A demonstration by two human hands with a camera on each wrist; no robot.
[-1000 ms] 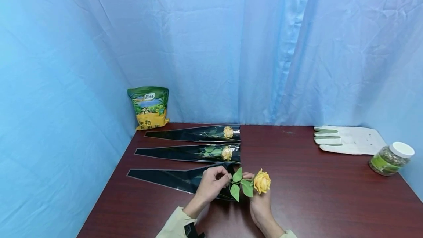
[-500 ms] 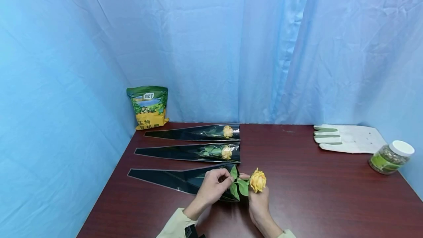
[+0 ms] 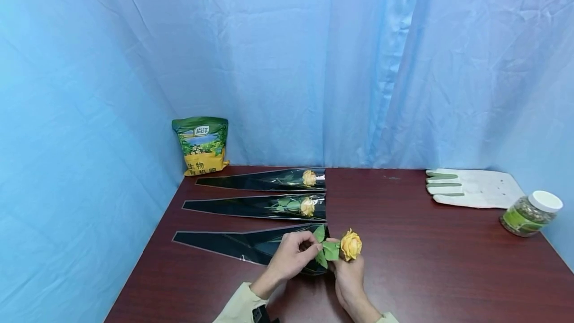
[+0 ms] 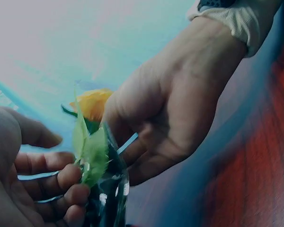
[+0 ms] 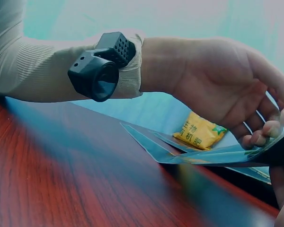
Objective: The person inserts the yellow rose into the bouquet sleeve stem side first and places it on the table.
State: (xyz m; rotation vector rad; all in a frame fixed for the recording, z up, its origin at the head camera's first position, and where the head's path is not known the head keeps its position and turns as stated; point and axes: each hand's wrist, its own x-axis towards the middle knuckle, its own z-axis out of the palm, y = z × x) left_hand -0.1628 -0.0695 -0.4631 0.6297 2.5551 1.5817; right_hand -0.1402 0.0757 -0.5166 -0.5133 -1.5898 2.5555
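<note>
A yellow rose (image 3: pixel 351 245) with green leaves (image 3: pixel 331 250) lies with its stem end in a black-and-clear flower sleeve (image 3: pixel 219 244); its bloom and some leaves are outside. My left hand (image 3: pixel 293 258) pinches the rose at its leaves by the sleeve's mouth, fingers curled. My right hand (image 3: pixel 351 278) grips the edge of that mouth, under the bloom. In the left wrist view the right hand (image 4: pixel 165 104) stands behind the leaves (image 4: pixel 92 151) and bloom (image 4: pixel 93 104). The right wrist view shows the left hand's curled fingers (image 5: pixel 260 137) over the sleeve (image 5: pixel 217 156). The lower stem is mostly hidden.
Behind lie two more sleeves, the middle one (image 3: pixel 242 206) and the far one (image 3: pixel 251 180), each with a yellow rose inside. A fertilizer bag (image 3: pixel 202 146) stands at the back left. White-and-green gloves (image 3: pixel 482 189) and a white-lidded jar (image 3: pixel 531 214) are at the right.
The rose has shifted slightly left toward the sleeve, its leaves closer to the mouth. My left hand has moved a little to the right, while my right hand has edged left.
</note>
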